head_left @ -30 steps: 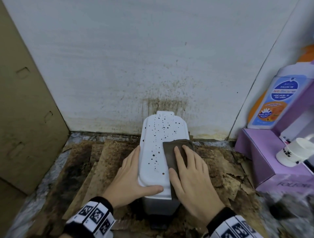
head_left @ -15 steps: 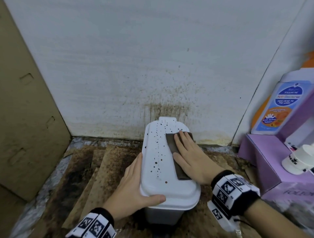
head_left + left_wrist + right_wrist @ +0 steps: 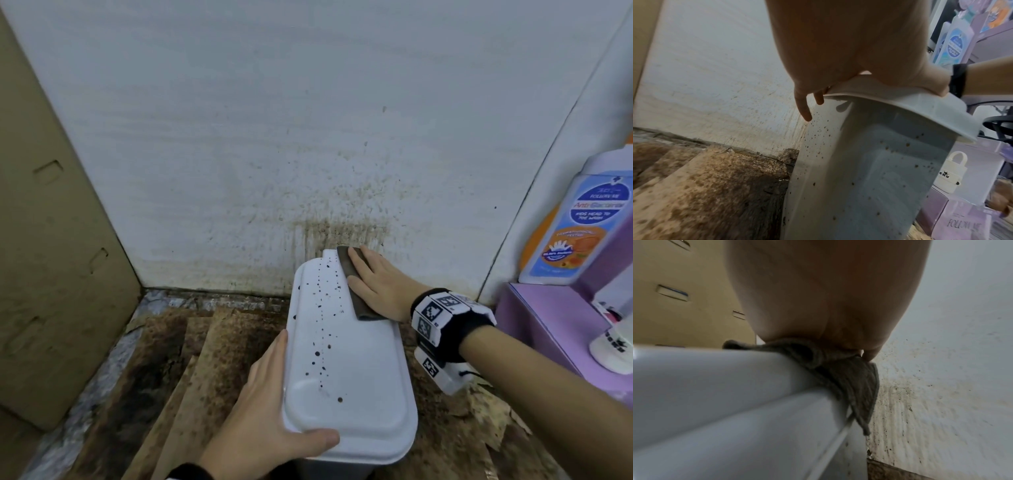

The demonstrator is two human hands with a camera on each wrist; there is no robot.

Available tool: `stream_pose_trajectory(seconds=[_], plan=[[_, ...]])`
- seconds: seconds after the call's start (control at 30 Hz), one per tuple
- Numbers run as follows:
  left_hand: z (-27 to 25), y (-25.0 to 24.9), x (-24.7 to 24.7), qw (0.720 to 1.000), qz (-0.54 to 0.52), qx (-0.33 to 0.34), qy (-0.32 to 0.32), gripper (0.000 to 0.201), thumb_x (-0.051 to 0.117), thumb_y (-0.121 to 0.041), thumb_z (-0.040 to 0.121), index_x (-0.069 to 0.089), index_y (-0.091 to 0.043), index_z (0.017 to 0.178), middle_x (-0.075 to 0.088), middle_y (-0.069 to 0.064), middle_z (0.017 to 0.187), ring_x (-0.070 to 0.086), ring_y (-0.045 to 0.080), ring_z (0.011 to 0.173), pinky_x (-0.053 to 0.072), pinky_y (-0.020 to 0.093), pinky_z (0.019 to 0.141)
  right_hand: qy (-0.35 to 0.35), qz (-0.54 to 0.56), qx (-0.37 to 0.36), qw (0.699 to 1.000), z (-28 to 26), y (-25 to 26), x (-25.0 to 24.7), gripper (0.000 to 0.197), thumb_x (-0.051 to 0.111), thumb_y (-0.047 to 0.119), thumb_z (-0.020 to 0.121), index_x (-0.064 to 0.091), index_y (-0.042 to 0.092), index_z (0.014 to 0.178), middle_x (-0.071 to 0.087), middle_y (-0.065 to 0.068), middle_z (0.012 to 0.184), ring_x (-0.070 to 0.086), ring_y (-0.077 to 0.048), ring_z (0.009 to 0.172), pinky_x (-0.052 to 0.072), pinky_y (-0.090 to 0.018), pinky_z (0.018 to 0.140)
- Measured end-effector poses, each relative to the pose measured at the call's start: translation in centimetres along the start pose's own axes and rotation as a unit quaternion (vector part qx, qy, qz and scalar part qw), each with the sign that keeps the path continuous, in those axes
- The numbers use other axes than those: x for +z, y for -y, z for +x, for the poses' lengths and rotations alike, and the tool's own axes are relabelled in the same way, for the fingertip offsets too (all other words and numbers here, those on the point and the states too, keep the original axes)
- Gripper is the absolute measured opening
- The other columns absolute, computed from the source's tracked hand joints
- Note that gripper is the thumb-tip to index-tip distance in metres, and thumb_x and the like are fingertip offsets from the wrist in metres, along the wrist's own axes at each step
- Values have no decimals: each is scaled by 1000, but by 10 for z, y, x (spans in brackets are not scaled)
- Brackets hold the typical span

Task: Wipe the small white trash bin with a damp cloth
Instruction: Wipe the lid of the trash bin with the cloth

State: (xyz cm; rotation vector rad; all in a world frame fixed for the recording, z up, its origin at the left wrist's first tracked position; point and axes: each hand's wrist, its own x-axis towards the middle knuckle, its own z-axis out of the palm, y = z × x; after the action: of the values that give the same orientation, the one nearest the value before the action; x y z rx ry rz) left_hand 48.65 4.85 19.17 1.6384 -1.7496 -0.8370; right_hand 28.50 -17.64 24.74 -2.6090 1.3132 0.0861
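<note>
The small white trash bin (image 3: pixel 346 370) stands against the stained wall, its lid speckled with dark spots. My left hand (image 3: pixel 270 404) grips the lid's near left corner, thumb across the front edge and fingers down the side. In the left wrist view, the bin's spotted side (image 3: pixel 869 170) shows below that hand (image 3: pixel 849 48). My right hand (image 3: pixel 370 284) lies flat, pressing a brown cloth (image 3: pixel 352 284) on the lid's far right end. In the right wrist view, the cloth (image 3: pixel 849 378) hangs over the lid's rim (image 3: pixel 715 386) under the palm (image 3: pixel 828 296).
A cardboard panel (image 3: pixel 51 274) closes off the left side. Dirty cardboard sheets (image 3: pixel 191 370) cover the floor around the bin. At the right stand a purple box (image 3: pixel 548 325), a wash bottle (image 3: pixel 579 222) and a small white container (image 3: pixel 613 346).
My right hand has slid the cloth along the lid's right side, from its near half to the far end by the wall. The left hand has kept its hold.
</note>
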Motion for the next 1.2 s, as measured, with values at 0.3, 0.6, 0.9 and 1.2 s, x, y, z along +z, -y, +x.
stream_pose_trajectory(seconds=[0.3, 0.6, 0.9, 1.2], plan=[[-2, -3, -2, 1000, 17, -6, 9, 141, 76, -82, 57, -25, -51, 151, -17, -43, 155, -10, -9, 149, 19, 34, 121, -4, -32, -20, 999, 5, 2, -8, 66, 14, 45, 108, -5, 9, 160, -16, -7, 167, -9, -17, 156, 0, -34, 126], [-4, -6, -3, 999, 29, -22, 27, 144, 70, -90, 56, -28, -45, 152, -23, -38, 157, -16, -9, 148, 12, 35, 125, 15, 4, -33, 999, -73, 21, 4, 69, 9, 52, 104, -15, 16, 157, -27, 2, 164, -26, -11, 151, -6, -36, 126], [-3, -2, 3, 1000, 8, -19, 17, 145, 70, -91, 52, -25, -48, 152, -21, -41, 156, -13, -8, 149, 13, 38, 126, -47, 72, -16, 996, -164, 65, 40, 69, -1, 62, 97, -21, 28, 155, -36, 19, 159, -36, 0, 144, -5, -32, 126], [-3, -3, 1, 1000, -2, -3, 8, 137, 74, -86, 58, -20, -53, 152, -14, -39, 159, -7, -5, 152, 16, 46, 125, 3, 33, -34, 999, -88, 26, 12, 68, 13, 53, 105, -13, 21, 159, -27, 5, 164, -27, -10, 150, -9, -35, 125]])
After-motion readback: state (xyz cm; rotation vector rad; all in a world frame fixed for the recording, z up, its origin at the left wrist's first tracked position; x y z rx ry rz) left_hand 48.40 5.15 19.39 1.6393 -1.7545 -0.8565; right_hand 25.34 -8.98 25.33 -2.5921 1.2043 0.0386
